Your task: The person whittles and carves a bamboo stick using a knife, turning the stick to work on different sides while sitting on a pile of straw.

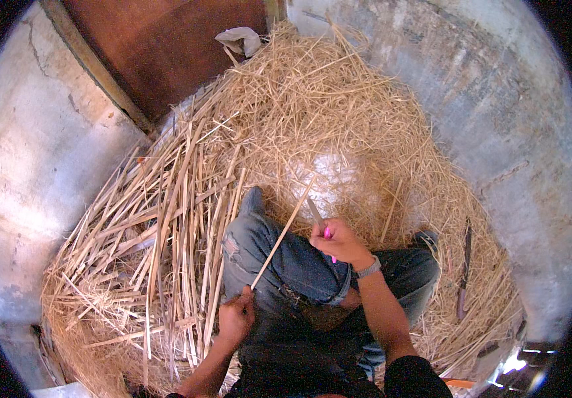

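Between the fingers of my left hand (237, 317) is the lower end of a thin, pale bamboo strip (282, 235). It slants up and to the right across my denim-covered leg. My right hand (342, 240) is closed around the pink handle of a knife (314, 210), its grey blade pointing up and a little left. The blade lies close to the strip's upper part; I cannot tell whether they touch. A watch is on my right wrist. To my left lies a pile of longer, wider bamboo strips (166, 225).
Curly shavings (325, 86) heap up in front of me and along the right. A dark long-bladed tool (465, 272) lies on them at the right. Worn plaster walls (498, 86) enclose both sides. A brown door (173, 46) and a pale crumpled bag (239, 40) are at the back.
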The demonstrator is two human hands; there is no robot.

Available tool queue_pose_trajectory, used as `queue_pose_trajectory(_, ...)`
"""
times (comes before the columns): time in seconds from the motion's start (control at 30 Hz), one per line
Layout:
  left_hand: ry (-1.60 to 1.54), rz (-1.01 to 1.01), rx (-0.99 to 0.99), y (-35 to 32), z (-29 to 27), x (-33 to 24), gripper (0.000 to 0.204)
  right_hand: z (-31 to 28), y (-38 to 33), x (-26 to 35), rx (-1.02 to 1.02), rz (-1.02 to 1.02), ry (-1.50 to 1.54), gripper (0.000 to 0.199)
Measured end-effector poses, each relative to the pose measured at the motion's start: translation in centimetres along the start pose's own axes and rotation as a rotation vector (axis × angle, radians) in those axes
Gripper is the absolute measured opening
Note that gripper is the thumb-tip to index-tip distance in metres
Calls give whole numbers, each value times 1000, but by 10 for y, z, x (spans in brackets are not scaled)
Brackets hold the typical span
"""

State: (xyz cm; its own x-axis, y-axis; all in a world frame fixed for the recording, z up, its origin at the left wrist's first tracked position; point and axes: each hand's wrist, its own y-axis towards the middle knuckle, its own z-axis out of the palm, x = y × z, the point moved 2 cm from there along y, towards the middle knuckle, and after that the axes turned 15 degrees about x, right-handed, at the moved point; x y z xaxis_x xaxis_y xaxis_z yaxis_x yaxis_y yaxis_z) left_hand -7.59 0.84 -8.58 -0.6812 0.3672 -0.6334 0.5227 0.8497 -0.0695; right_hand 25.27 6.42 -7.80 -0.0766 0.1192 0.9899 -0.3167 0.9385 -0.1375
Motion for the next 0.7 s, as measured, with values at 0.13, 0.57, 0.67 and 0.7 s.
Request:
queue_pose_trajectory(0.13,103,31,-103,-15,9,3,18,1,13,15,-481,-78,-172,28)
queue_pose_trajectory(0.57,-259,285,107,-26,-35,-60,36,63,-65,79,-379,17,231,23)
queue_pose_trajectory(0.67,-454,252,350,-6,-49,-105,37,100,-86,64,-298,-111,14,21)
queue_pose_trajectory(0.7,-505,228,475,-1,-49,-115,37,111,-93,57,-293,-291,-150,21)
